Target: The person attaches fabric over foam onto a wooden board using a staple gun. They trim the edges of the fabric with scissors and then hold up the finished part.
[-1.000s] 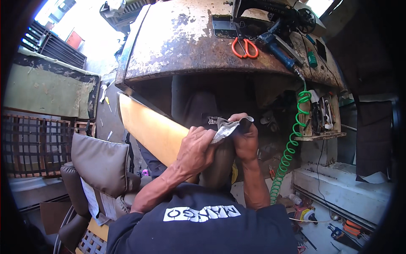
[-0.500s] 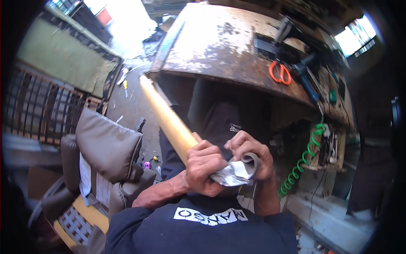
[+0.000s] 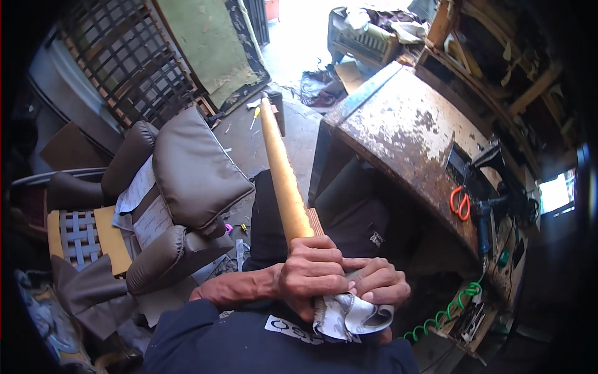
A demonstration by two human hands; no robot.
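Note:
A long, narrow piece [image 3: 280,168] with a tan foam face stretches away from me, its near end under my hands. My left hand [image 3: 311,271] is closed round that end and the grey-and-white fabric [image 3: 352,315] folded over it. Pressed beside it, my right hand [image 3: 380,280] has curled fingers gripping the same fabric, which hangs in a loose curl below both hands. Part of the near end is hidden by my fingers.
A brown padded chair [image 3: 193,174] with exposed webbing lies left. At right stands a worn workbench [image 3: 405,124] with orange scissors [image 3: 460,204], a black sewing machine [image 3: 498,168], an air tool [image 3: 483,227] and green coiled hose [image 3: 430,327]. A webbed frame [image 3: 124,75] leans behind.
My view has swung, shifting the bench rightward. The long piece now points more directly away from me. My right hand has closed in beside my left over the fabric.

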